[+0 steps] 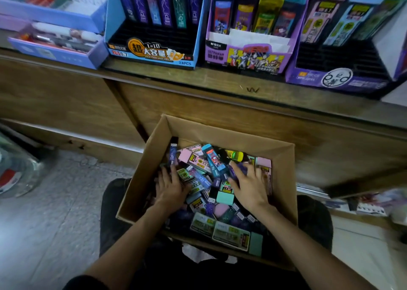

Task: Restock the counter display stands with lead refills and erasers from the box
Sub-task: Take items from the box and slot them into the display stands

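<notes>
Box (220, 133): open cardboard, propped on the person's lap below the counter (220, 82) edge, likely so both hands can dig while the stands sit within reach at 12 o'clock.
Stock (211, 179): lead refills and erasers lie jumbled inside the box, none lifted out yet; picking out 1 type looks like the step in hand.
Left hand (170, 187): fingers point to 12 o'clock into the pile at the box's 9 o'clock side, tips at the foot of a dark purple refill pack (173, 155) standing on end. I cannot tell whether its grip pinches that pack or only touches it.
Right hand (248, 186): fingers splayed and fairly straight, grip open, pressing flat on packs at the 3 o'clock side, probably to spread them and expose what lies under.
Blue stand (152, 53): on the counter at 11 o'clock, with 1 back row of purple packs and bare black slots in front, so the matching purple pack probably belongs here.
Ultraman stand (246, 58): at 12 o'clock, coloured cases at the back, white front tier unfilled.
Purple stand (337, 78): at 1 o'clock, dark slots showing in front.
Hidden: the box's lower layers, part of its near wall behind the forearms, both palms.
Cut off: the tops of all 3 stands, and the lavender trays (55, 47) at 10 o'clock.
Blurred: small print on the labels; which packs are erasers rather than refills is unsure.
</notes>
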Motion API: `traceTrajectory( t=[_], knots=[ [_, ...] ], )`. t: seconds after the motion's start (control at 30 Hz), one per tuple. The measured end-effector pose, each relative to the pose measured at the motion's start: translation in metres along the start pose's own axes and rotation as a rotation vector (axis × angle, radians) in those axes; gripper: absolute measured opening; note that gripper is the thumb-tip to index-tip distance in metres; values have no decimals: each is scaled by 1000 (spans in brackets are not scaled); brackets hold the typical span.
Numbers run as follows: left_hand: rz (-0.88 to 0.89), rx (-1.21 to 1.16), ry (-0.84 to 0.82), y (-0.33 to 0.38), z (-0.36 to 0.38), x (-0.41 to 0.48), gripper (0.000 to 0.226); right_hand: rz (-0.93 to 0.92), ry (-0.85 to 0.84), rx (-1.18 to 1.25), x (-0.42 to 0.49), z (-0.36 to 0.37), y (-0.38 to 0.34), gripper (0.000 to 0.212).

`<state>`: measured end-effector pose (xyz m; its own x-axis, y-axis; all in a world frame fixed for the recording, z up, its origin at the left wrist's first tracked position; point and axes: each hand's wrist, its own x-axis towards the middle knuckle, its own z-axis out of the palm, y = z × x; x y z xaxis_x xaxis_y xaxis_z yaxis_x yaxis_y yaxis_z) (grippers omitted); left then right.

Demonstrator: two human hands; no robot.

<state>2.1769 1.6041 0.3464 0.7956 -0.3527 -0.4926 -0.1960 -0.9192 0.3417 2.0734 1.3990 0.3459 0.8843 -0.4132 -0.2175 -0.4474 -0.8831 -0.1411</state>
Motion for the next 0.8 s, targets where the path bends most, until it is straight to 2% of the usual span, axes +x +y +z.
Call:
traceTrajectory(
  t=[0.2, 0.27, 0.3, 0.4, 0.47, 0.53, 0.67, 0.8],
  knots=[
    [171, 109, -82, -2, 5, -9, 73, 80, -21, 254, 9, -10, -4, 40],
    [265, 18, -18, 2, 3, -11, 57, 137, -37, 454, 16, -14, -9, 34],
    [274, -122, 36, 4, 0, -10, 48, 162, -46, 563, 20, -16, -13, 30],
    [40, -561, 189, 14, -15, -2, 26, 231, -79, 716, 30, -18, -26, 25],
    [-147, -697, 229, 18, -21, 11, 27, 285, -89, 756, 34, -18, -34, 29],
    [-259, -732, 244, 19, -21, 25, 35, 326, -66, 796, 37, -17, -40, 29],
    [-351, -735, 217, 24, -22, 45, 44, 378, -46, 852, 43, -18, -43, 28],
    [-294, -783, 194, 29, -22, 58, 47, 392, -25, 913, 53, -16, -46, 17]
  ],
)
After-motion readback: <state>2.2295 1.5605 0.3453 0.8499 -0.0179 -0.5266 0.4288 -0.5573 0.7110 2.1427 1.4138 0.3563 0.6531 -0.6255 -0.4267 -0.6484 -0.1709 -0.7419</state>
